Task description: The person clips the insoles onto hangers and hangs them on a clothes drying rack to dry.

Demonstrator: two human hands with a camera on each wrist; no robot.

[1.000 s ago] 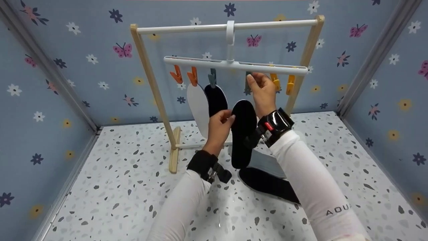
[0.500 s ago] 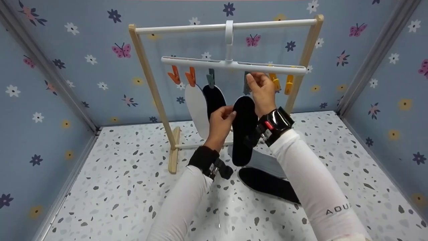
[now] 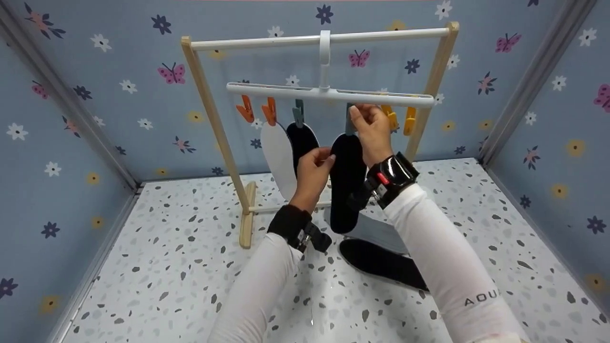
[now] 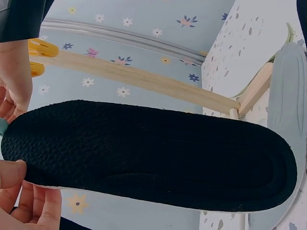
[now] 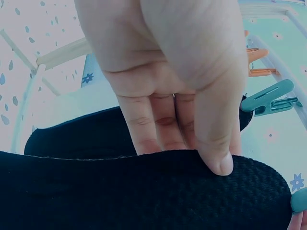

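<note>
My left hand (image 3: 312, 174) pinches the side edge of a black insole (image 3: 347, 190) near its top, thumb on the dark face. The insole hangs upright below the white hanger (image 3: 381, 97). My right hand (image 3: 375, 131) grips a teal clothespin (image 3: 350, 121) on that hanger, whose lower end meets the insole's top edge. In the right wrist view the clothespin (image 5: 300, 200) sits right at the insole's rounded end. To the left, another teal clothespin (image 3: 298, 114) holds a black insole (image 3: 302, 140), and an orange clothespin (image 3: 269, 112) holds a white-faced insole (image 3: 277, 159).
The hanger hooks over the rail of a wooden-legged rack (image 3: 209, 105). A free orange clothespin (image 3: 245, 109) hangs at the left, two yellow clothespins (image 3: 410, 121) at the right. A black insole (image 3: 381, 262) and a grey insole (image 3: 376, 231) lie on the speckled floor (image 3: 157, 286).
My left hand has raised the black insole slightly, bringing its top edge up to the teal clothespin. My right hand has stayed at the clothespin. The hanger has shifted slightly left in view.
</note>
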